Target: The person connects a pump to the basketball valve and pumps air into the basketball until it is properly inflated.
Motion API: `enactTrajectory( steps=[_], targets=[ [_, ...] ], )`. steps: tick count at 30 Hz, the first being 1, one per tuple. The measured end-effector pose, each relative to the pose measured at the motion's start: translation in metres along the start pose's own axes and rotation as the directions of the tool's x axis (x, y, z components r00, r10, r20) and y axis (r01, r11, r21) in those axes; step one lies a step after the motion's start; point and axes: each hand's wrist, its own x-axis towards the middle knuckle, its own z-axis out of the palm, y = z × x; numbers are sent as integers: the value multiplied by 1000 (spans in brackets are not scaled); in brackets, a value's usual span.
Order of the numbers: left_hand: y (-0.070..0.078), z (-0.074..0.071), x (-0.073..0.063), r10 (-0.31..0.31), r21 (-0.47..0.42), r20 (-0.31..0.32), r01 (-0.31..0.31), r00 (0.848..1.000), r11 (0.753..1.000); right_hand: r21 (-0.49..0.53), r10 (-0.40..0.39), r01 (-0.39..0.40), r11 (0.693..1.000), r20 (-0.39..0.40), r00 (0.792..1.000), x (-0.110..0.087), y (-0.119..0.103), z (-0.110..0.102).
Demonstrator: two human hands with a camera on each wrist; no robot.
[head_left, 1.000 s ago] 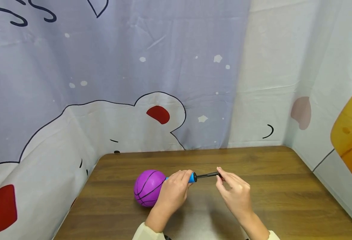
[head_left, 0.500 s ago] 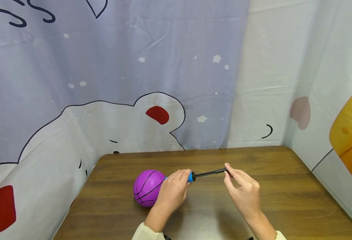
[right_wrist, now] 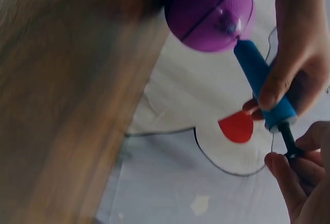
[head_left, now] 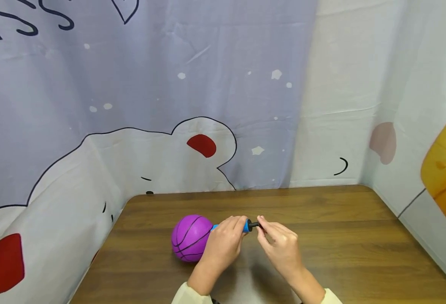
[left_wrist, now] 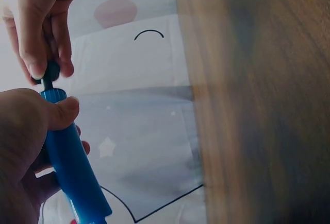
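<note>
A purple ball (head_left: 190, 238) with black basketball lines is on the table at the left of my hands. My left hand (head_left: 224, 240) grips the blue barrel of a hand pump (left_wrist: 77, 167), its fingers wrapped around it. In the right wrist view the pump's tip meets the purple ball (right_wrist: 206, 13) at its side. My right hand (head_left: 281, 247) pinches the black handle (right_wrist: 294, 153) at the pump's other end between thumb and fingers. Only a short length of the black rod shows between handle and barrel.
The brown wood-grain table (head_left: 340, 236) extends to both sides of the hands. A printed cloth (head_left: 260, 105) hangs behind it and along both sides.
My right hand first drew the pump handle out to the right, then pushed it back left, close to the barrel. The left hand and ball stay nearly in place.
</note>
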Motion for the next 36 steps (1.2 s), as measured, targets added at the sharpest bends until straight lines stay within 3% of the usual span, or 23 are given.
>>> enactTrajectory(
  steps=[8, 17, 26, 32, 36],
  targets=[
    [-3, 0, -1, -30, -4, 23, 30, 999, 1000, -98, -21, 13, 995, -83, 996, 7, 19, -33],
    [-6, -2, -2, -34, -12, 33, 35, 999, 999, -124, 18, -29, 992, -85, 996, 16, 26, -58],
    [-3, 0, 0, -22, -18, -16, 21, 1000, 1000, -97, 9, -20, 995, -110, 994, 13, 11, -31],
    [0, 3, 1, -5, -2, -16, 5, 1000, 1000, -51, -9, 8, 999, -20, 1000, 2, 1, -3],
    [0, 4, 1, -1, -20, -13, 1, 1000, 1000, -24, -25, 25, 999, 3, 1000, -2, 4, 1]
  ],
)
